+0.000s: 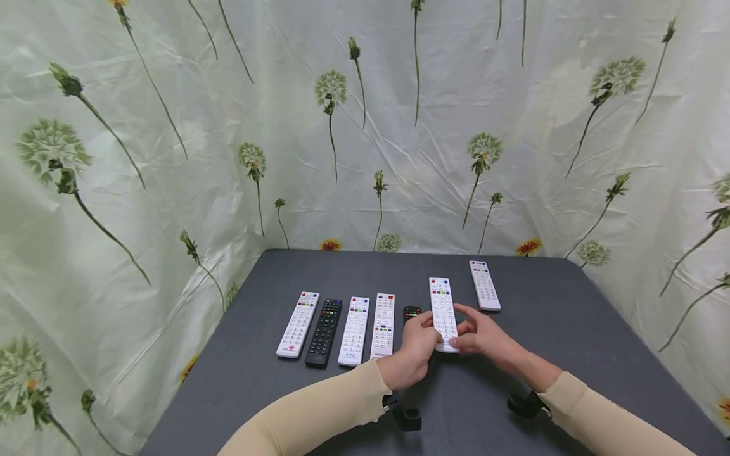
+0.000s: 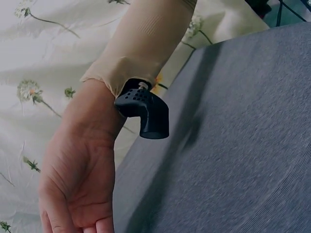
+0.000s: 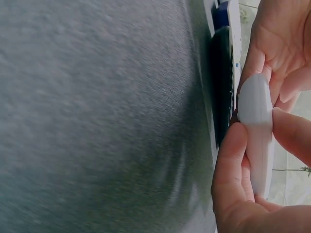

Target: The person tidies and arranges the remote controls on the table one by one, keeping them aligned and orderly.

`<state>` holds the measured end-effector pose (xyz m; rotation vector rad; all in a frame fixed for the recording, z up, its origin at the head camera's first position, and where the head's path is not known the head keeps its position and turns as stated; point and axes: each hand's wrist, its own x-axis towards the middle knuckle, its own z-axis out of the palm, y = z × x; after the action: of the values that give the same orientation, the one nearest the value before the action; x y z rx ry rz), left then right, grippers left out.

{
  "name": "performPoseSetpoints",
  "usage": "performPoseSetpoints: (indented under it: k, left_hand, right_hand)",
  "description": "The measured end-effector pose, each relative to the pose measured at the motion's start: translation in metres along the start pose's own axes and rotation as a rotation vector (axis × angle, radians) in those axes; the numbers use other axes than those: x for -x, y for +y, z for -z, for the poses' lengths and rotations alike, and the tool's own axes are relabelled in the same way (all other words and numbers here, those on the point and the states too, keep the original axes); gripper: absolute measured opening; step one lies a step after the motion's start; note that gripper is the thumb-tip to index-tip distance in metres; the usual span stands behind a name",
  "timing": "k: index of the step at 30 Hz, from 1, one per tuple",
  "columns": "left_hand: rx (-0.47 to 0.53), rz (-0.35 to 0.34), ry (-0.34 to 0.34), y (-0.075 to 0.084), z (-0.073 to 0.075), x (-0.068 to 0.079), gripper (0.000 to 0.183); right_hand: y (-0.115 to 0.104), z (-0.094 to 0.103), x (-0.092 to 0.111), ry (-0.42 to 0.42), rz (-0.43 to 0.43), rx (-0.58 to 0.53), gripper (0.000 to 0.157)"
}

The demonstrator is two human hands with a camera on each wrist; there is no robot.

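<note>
A white remote control point(image 1: 443, 310) with rows of buttons is lifted above the dark table, face up. My right hand point(image 1: 480, 334) grips its right edge, thumb on the face and fingers beneath. At its left edge my left hand point(image 1: 415, 349) pinches the lower part. In the right wrist view, the end of the white remote point(image 3: 256, 131) shows between the right thumb and fingers, with the left hand point(image 3: 284, 43) beyond it. A black remote point(image 1: 411, 313) lies partly hidden behind the left hand. The left wrist view shows the left palm point(image 2: 80, 179), its fingertips cut off.
To the left lie a white remote point(image 1: 298, 324), a black remote point(image 1: 324, 332), another white remote point(image 1: 353, 330) and a white one with a red button point(image 1: 383, 324), roughly in a row. One more white remote point(image 1: 485, 285) lies back right. A flowered curtain point(image 1: 365, 158) surrounds the table point(image 1: 547, 304).
</note>
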<state>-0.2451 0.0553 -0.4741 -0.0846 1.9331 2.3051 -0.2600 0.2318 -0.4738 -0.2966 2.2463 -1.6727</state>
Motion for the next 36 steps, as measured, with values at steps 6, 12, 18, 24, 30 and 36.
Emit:
performPoseSetpoints:
  k: [6, 12, 18, 24, 30, 36]
  left_hand:
    - [0.000, 0.018, -0.037, -0.004, -0.001, 0.009, 0.060]
    - [-0.012, 0.048, -0.054, -0.007, -0.003, 0.016, 0.057]
    - [-0.040, 0.052, -0.054, -0.009, -0.004, 0.020, 0.055]
    - [-0.046, 0.017, -0.033, -0.010, -0.007, 0.020, 0.058]
    - [-0.051, 0.014, -0.021, -0.010, -0.010, 0.023, 0.070]
    - [-0.042, 0.023, -0.017, -0.008, -0.010, 0.028, 0.070]
  right_hand:
    - [0.005, -0.003, 0.007, -0.012, -0.019, -0.004, 0.089]
    - [0.009, -0.008, 0.011, -0.021, -0.025, 0.001, 0.091]
    - [0.010, -0.011, 0.012, -0.006, -0.031, 0.033, 0.088]
    - [0.010, -0.011, 0.008, 0.020, -0.044, 0.097, 0.082]
    - [0.011, -0.013, 0.008, 0.041, -0.048, 0.122, 0.078]
    - [0.010, -0.016, 0.010, 0.046, -0.034, 0.104, 0.078]
